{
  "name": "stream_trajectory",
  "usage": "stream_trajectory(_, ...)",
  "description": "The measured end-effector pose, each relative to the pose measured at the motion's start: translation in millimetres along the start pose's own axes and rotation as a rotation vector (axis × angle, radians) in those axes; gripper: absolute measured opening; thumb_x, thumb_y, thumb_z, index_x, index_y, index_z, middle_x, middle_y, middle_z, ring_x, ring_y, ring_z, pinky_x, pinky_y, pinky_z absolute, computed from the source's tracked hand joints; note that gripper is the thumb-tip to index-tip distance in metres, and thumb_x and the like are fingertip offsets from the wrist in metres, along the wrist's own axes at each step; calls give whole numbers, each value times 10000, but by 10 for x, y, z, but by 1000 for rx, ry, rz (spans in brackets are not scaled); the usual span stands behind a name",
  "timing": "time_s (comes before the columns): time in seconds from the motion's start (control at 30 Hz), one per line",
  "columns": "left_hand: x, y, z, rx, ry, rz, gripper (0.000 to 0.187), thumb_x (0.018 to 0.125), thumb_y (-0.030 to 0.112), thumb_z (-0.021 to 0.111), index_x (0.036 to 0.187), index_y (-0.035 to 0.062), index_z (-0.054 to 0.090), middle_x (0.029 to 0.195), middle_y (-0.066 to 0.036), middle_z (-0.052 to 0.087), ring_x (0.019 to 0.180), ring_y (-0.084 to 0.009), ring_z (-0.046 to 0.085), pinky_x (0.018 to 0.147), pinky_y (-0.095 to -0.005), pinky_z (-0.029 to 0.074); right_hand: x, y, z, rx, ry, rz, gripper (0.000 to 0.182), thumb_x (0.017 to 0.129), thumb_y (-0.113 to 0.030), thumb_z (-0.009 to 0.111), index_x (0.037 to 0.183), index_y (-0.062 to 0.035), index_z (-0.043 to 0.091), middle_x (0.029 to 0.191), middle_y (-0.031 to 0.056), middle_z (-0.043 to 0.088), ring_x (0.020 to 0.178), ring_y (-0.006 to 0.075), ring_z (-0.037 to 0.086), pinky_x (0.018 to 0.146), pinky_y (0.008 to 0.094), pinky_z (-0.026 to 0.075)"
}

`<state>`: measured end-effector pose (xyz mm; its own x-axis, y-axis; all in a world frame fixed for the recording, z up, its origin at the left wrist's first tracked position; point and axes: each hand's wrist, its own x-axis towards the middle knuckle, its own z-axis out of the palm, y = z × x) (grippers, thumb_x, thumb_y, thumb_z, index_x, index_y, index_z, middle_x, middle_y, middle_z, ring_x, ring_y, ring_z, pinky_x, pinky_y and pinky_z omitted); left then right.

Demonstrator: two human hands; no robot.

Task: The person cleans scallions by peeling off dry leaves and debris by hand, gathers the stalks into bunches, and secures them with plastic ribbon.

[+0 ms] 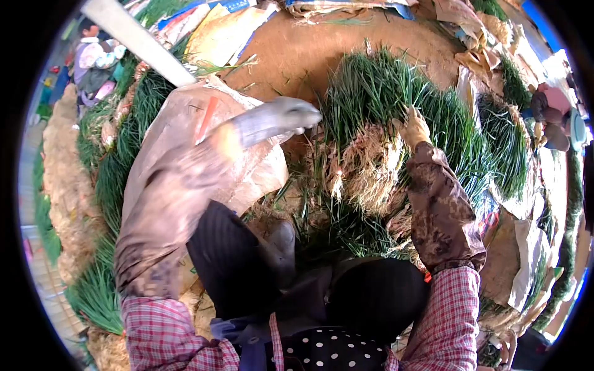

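Observation:
A heap of long, thin green leafy plants [377, 86] with pale stringy roots [368, 164] lies in front of me. My right hand [414, 128], in a yellowish glove, rests on the heap where leaves meet roots, with its fingers apart. My left hand [288, 117], in a grey glove, is over the edge of a pale sack [247, 179], just left of the heap. Motion smears its fingers, so I cannot tell whether they hold anything. Brown patterned sleeve covers [442, 204] cover both forearms.
Brown bare ground [297, 49] lies beyond the heap. A pale post [139, 40] slants down at upper left. More green bundles [114, 179] line the left side. People sit at the far left [96, 59] and far right [554, 114]. Wrappings [504, 260] lie at right.

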<state>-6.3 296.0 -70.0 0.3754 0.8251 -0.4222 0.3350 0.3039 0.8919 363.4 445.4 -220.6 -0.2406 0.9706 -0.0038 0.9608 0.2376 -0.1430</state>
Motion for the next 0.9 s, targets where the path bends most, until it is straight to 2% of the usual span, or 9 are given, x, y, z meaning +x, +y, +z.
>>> stream_trajectory(0.03,484,-173,31,127,-45,-86,596,855,419,610,1260,-1,489,1063,-124,616,1027,-151,571,863,-285,462,67,83,243,-42,148,-46,844,806,-572,557,1377,-14,284,1261,209,489,1105,337,522,925,371,425)
stream_trajectory(0.17,1526,-1057,748,158,405,-231,903,680,557,733,1278,-52,437,1253,-208,517,1178,-282,486,1001,-327,368,-117,-214,-14,19,-50,107,662,820,-533,564,1247,-50,414,1032,172,593,877,323,596,758,406,478)
stream_trajectory(0.27,1955,-1896,1246,90,514,-391,1026,684,590,695,1390,-12,257,1324,-228,446,1237,-326,428,1032,-373,337,-329,-303,18,77,-108,204,470,856,-478,535,1140,-104,517,920,162,619,819,331,605,700,428,486)
stream_trajectory(0.33,1710,-1732,1534,404,899,-381,923,744,525,627,1396,0,238,1338,-265,409,1240,-363,413,1028,-396,330,-495,-475,-161,82,-109,168,374,870,-397,535,1128,-125,545,869,160,628,827,338,608,695,441,487)
stream_trajectory(0.4,1715,-1782,1521,330,989,-459,854,763,483,613,1372,-11,277,1348,-277,386,1242,-371,398,1020,-421,323,-686,-397,-66,111,44,-96,366,861,-360,560,1135,-119,549,867,160,629,804,338,611,676,431,493)
stream_trajectory(0.5,2003,-2206,1376,389,1253,-397,635,774,417,621,1207,-29,493,1193,-260,535,1065,-398,534,913,-431,415,-757,-330,110,157,-53,92,382,856,-355,582,1146,-106,559,862,157,641,753,310,631,663,390,502)
stream_trajectory(0.67,2231,-2999,916,190,955,-676,419,770,328,634,1071,38,614,1036,-187,641,875,-338,623,766,-402,480,-717,-310,-33,260,8,8,380,837,-305,622,1138,-76,580,924,153,647,795,309,635,709,380,512)
stream_trajectory(0.83,1965,-1960,1130,255,1097,-211,270,781,242,613,1010,104,651,867,-177,668,839,-357,631,778,-399,500,-698,-506,-198,243,31,-71,453,860,-352,578,1150,-6,535,896,202,620,768,332,620,671,402,504)
stream_trajectory(0.9,2121,-1834,1302,61,1006,-148,451,797,348,600,1124,37,589,983,-228,636,953,-401,590,867,-420,460,-666,-482,-120,203,71,-140,450,872,-405,550,1092,-14,517,790,170,608,683,311,607,598,399,493)
